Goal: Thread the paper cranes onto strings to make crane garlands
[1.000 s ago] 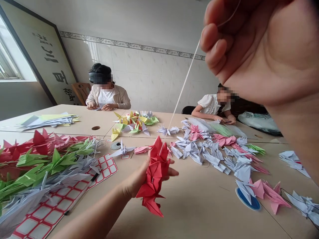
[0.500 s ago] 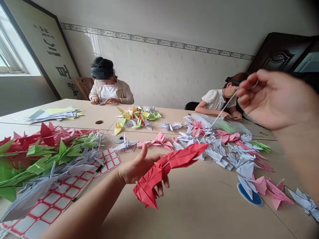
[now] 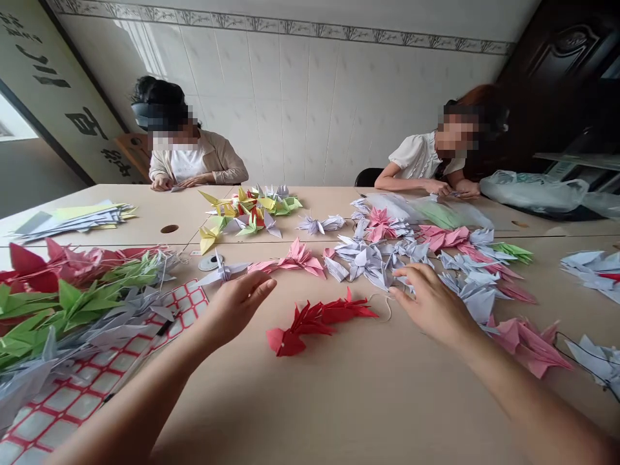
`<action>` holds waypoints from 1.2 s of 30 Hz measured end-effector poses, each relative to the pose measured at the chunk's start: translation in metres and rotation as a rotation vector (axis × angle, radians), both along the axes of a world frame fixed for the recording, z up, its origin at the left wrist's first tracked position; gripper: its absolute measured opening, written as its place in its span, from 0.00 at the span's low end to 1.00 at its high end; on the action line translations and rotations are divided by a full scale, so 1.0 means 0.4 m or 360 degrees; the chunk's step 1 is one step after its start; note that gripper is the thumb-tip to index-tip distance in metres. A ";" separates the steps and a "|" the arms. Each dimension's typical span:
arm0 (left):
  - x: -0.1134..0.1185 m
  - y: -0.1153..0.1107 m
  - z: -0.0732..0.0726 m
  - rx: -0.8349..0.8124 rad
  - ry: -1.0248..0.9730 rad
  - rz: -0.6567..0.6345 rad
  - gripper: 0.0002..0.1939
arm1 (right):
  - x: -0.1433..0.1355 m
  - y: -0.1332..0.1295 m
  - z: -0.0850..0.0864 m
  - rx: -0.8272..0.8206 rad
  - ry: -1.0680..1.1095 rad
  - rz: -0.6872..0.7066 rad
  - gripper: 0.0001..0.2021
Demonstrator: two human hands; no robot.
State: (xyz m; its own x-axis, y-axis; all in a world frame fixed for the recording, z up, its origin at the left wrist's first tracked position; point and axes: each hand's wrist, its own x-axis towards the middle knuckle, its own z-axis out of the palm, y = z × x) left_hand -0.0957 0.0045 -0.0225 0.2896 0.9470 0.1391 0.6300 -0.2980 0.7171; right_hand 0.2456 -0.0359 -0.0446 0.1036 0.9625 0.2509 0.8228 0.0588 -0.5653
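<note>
Red paper crane garland (image 3: pixel 312 319) lying on the table (image 3: pixel 334 407), white paper cranes (image 3: pixel 364 261) crowding its 1 o'clock, pink paper crane (image 3: pixel 299 256) at 12. Half a second ago the left hand (image 3: pixel 239 303) had it; now that hand's empty around 9, fingers (image 3: pixel 265 290) loosely apart. Right hand (image 3: pixel 431 300) is at 3, fingers parted near the thread (image 3: pixel 389 310).

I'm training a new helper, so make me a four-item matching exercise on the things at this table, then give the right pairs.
1. Short string of red birds
2. Right hand
3. Sheet of labels
4. Stack of paper

A. Pale blue and yellow
B. Nearest to the loop of thread
C. Lying between the left hand and the right hand
D. Printed with a red grid

Pairs: 1-C, 2-B, 3-D, 4-A
</note>
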 end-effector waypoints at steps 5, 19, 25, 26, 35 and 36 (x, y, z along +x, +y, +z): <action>0.018 -0.068 0.056 -0.0199 0.0340 -0.0162 0.21 | -0.088 0.003 -0.013 0.0171 -0.0448 0.0833 0.20; 0.101 -0.094 -0.075 -0.0106 0.0543 -0.0038 0.14 | -0.119 0.090 -0.010 -0.0131 -0.0519 0.1139 0.10; 0.108 -0.034 -0.092 0.0249 0.0517 -0.0024 0.14 | -0.174 0.090 0.000 0.0219 -0.0400 0.0944 0.22; 0.105 -0.032 -0.101 0.0274 0.0471 -0.0017 0.14 | -0.187 0.089 -0.015 0.0289 -0.0422 0.0927 0.22; 0.089 -0.012 -0.161 0.0208 -0.0070 0.0014 0.11 | -0.207 0.102 -0.092 0.0027 -0.0306 0.1050 0.12; 0.087 -0.006 -0.160 0.0167 -0.0150 0.0055 0.11 | -0.203 0.104 -0.087 0.0009 -0.0310 0.1037 0.11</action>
